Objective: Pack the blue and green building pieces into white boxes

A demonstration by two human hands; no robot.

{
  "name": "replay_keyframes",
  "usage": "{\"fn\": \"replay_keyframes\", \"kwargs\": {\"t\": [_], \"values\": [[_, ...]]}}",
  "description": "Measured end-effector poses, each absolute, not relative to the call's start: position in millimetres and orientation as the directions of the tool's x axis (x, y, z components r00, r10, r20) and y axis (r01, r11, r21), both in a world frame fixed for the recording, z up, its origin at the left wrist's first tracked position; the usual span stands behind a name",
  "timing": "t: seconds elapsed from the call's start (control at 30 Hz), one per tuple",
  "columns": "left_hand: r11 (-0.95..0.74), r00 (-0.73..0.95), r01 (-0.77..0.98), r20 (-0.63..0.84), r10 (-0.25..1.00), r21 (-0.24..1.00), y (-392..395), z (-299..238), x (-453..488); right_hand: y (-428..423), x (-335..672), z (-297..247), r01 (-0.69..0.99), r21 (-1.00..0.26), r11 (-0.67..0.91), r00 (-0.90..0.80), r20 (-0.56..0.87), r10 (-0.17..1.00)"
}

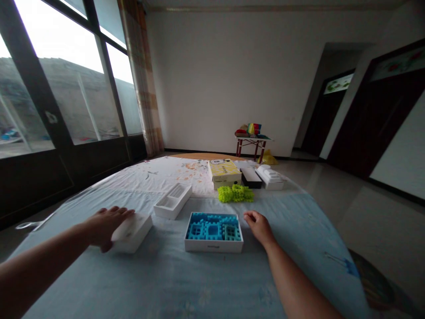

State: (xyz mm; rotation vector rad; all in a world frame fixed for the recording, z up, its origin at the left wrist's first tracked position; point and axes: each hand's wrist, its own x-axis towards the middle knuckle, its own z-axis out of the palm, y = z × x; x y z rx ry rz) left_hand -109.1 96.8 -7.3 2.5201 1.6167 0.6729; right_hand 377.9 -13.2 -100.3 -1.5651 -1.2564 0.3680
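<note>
My left hand point(108, 223) lies over a closed-looking white box point(133, 235) on the left. Its fingers stretch across the top and the thumb presses down its near side, gripping it. My right hand point(259, 226) rests with curled fingers just right of a shallow white box point(212, 246), apart from it; nothing shows in the fingers. Blue interlocking plastic blocks point(212, 230), some with window-like openings and one darker teal, fill this shallow box. Behind it sits a cluster of lime-green blocks point(235, 193).
A white box with an inner tray point(172, 201) stands between the two front boxes, farther back. At the back right are a yellow-and-white carton point(226, 175), a black-lined box point(251, 177) and a white box with white pieces point(269, 179). A pale blue cloth point(186, 283) covers the table.
</note>
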Motion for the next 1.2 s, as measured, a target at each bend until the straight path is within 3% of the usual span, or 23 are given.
{"fn": "replay_keyframes", "kwargs": {"t": [0.07, 0.13, 0.27, 0.47, 0.77, 1.2], "values": [[-0.446, 0.423, 0.889, 0.191, 0.886, 0.100, 87.5, 5.2, -99.3, -13.2, 377.0, -99.6, 0.521, -0.847, 0.103, 0.401, 0.349, 0.847], [-0.428, 0.418, 0.904, 0.195, 0.887, 0.009, 75.8, 22.7, -81.4, -12.5, 376.8, -99.7, 0.528, -0.843, 0.101, 0.397, 0.350, 0.849], [-0.509, 0.468, 0.854, 0.266, 0.843, 0.111, 48.9, 57.1, -31.0, -11.0, 377.5, -100.3, 0.536, -0.839, 0.096, 0.391, 0.347, 0.853], [-0.688, 0.675, 0.703, 0.138, 0.725, 0.181, 30.1, 71.2, 47.5, -12.6, 376.3, -96.9, 0.538, -0.836, 0.110, 0.392, 0.364, 0.845], [-0.802, 0.800, 0.589, 0.067, 0.596, 0.097, 34.8, 49.7, 123.4, -15.0, 375.1, -91.0, 0.562, -0.824, 0.066, 0.377, 0.327, 0.866], [-0.808, 0.803, 0.584, 0.089, 0.589, 0.078, 30.4, 38.5, 138.8, -18.6, 371.1, -82.9, 0.554, -0.831, 0.050, 0.378, 0.304, 0.875]]}}
